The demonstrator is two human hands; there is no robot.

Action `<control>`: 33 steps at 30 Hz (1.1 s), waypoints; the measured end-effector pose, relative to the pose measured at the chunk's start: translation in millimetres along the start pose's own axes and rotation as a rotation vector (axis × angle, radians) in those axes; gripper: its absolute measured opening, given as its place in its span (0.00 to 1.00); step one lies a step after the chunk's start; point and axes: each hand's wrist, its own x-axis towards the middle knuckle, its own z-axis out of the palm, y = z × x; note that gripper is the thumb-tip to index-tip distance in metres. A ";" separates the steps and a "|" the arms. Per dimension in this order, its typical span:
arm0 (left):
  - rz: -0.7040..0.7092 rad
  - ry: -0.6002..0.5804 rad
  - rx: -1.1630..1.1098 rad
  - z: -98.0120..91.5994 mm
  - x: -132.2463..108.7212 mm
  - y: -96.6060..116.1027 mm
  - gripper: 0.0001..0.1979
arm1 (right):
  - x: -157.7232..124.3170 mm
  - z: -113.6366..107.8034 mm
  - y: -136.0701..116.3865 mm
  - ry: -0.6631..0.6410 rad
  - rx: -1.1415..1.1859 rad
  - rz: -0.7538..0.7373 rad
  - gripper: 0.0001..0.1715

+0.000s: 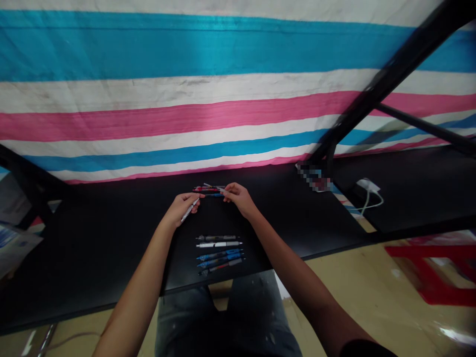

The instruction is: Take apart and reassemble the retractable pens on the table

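Observation:
My left hand (183, 208) is closed around a white pen (189, 210), which slants down from the fingertips. Across a small gap, the fingers of my right hand (239, 199) pinch a slim pale piece (221, 190); its kind is too small to make out. Just behind both hands lie several pens, among them a red pen (204, 189) and a blue pen (213, 195), partly covered by my fingers. Closer to me, a row of pens rests side by side: a black pen (218, 238), a white pen (219, 245), blue pens (220, 256) and a dark pen (220, 267).
The black table (122, 248) ends just before my lap. Striped sheeting (186, 119) hangs behind it. A blurred-out packet (315, 178) lies near the black frame post (357, 114). On the right table sits a white charger (368, 186) with a cable. A red stool (431, 277) is below.

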 end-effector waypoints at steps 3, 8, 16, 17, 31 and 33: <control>0.015 -0.008 0.012 -0.7 -0.9 1.8 0.15 | 0.2 0.1 -0.2 -0.001 0.007 0.003 0.19; 0.091 0.017 0.052 1.9 -3.2 4.1 0.18 | 0.2 0.2 -0.9 -0.015 0.017 0.005 0.18; 0.223 0.097 0.165 2.1 -0.1 1.7 0.18 | -2.8 0.0 -4.2 -0.109 -0.009 0.016 0.14; 0.231 0.104 0.196 2.2 0.0 1.4 0.18 | -3.2 -0.1 -4.4 -0.128 -0.017 0.017 0.14; 0.478 0.155 0.595 -2.6 2.3 -5.1 0.13 | -3.4 2.0 -8.2 -0.083 -0.043 0.044 0.16; 0.495 0.169 0.626 -3.0 2.3 -5.9 0.12 | -3.1 2.1 -7.5 -0.071 -0.038 0.044 0.15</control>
